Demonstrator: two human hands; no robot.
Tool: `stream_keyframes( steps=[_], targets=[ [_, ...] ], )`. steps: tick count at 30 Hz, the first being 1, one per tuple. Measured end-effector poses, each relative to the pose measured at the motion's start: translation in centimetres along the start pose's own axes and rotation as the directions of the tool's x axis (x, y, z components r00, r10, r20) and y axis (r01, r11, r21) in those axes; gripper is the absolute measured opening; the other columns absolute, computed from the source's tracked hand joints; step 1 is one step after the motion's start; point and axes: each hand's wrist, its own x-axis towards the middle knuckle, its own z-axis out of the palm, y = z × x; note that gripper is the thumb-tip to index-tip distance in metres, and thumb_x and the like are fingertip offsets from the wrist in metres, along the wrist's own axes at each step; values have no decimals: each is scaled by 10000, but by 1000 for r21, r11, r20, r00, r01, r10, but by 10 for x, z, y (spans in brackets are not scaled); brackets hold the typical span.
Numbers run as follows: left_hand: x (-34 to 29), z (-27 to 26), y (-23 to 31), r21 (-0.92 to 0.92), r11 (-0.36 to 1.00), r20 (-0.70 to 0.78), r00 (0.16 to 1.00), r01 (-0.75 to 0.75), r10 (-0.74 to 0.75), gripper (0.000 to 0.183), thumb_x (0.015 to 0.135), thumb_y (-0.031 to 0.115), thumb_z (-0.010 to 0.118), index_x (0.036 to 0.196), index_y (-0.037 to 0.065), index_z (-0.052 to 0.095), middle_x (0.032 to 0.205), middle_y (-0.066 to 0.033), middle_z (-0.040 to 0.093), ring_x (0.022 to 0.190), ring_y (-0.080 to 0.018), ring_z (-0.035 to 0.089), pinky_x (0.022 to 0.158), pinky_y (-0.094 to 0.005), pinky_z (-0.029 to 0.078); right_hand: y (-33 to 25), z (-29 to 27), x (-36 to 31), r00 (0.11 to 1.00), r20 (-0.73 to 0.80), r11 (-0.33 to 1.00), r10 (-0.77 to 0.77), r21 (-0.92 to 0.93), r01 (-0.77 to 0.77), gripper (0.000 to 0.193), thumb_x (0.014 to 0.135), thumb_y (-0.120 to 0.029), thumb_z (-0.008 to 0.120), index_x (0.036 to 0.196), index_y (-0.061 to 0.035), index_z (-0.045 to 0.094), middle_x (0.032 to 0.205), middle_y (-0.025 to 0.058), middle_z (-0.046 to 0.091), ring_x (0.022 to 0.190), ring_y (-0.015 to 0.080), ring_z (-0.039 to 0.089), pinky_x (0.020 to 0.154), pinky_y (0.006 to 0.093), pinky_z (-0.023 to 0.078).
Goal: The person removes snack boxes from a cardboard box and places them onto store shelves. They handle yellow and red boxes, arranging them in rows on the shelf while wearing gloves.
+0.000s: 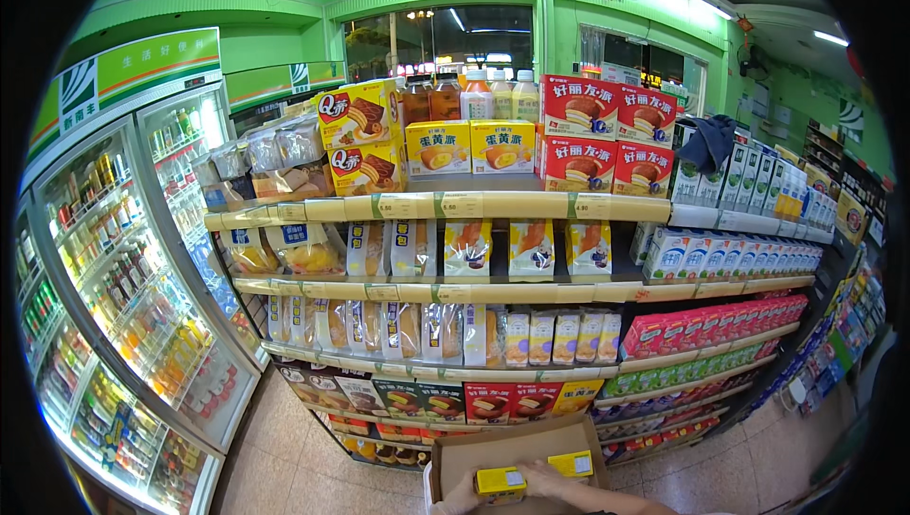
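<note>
The tall shelf unit [493,204] takes up most of my view, its tiers packed with snacks and drinks. Off to its left stand glass-door fridges [163,231] full of bottles and cans. Down at the foot of the shelves, an open cardboard carton [517,441] sits in front of the person. Four red boxes [607,126] are stacked two by two on the top tier, and a dark blue cloth [706,141] is draped over the white cartons beside them.

The person's left hand [461,496] is at the left end of a small yellow box [500,484], and the right hand [546,479] is at its right end, so the box lies between them, over the carton. I can't tell how tightly either hand's fingers are closed. A second yellow box [571,465] is just beyond the right hand, by the carton's right side.
</note>
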Motion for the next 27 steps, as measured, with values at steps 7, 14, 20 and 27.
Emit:
stream_keyframes(
  steps=[7, 14, 20, 27],
  targets=[
    [-23, 8, 70, 485, 874, -17, 1000, 27, -22, 995, 777, 383, 801, 1500, 21, 220, 1406, -275, 462, 1329, -363, 461, 1112, -424, 358, -40, -121, 2, 972, 12, 972, -235, 10, 235, 603, 834, -312, 680, 1354, -45, 533, 1382, 199, 537, 1263, 377, 505, 1061, 439, 414],
    [-6, -50, 206, 842, 447, 86, 893, -302, 441, 953, 850, 483, 661, 1531, 19, 182, 1556, -294, 197, 1443, -473, 171, 1161, -580, 170, -140, -389, -62, 393, -754, 720, -527, -150, 677, 472, 893, -223, 676, 1331, -76, 575, 1237, 154, 649, 1156, 274, 610, 1025, 389, 457],
    [-7, -119, 424, 936, 117, 55, 464, -333, 884, 864, 851, 279, 682, 1506, -35, 215, 1559, -264, 228, 1455, -437, 192, 1170, -552, 187, -193, -557, -33, 190, -877, 895, -441, -415, 165, 458, 912, -290, 610, 1312, -69, 586, 1302, 182, 604, 1225, 344, 557, 1063, 418, 416],
    [33, -175, 520, 991, -51, 95, 377, -126, 921, 822, 837, 270, 695, 1467, -49, 274, 1542, -250, 273, 1450, -391, 235, 1180, -518, 193, -209, -615, 8, 507, -824, 902, -253, -391, -185, 539, 914, -394, 585, 1365, -102, 538, 1269, 170, 625, 1233, 343, 554, 1023, 423, 436]
  ],
)
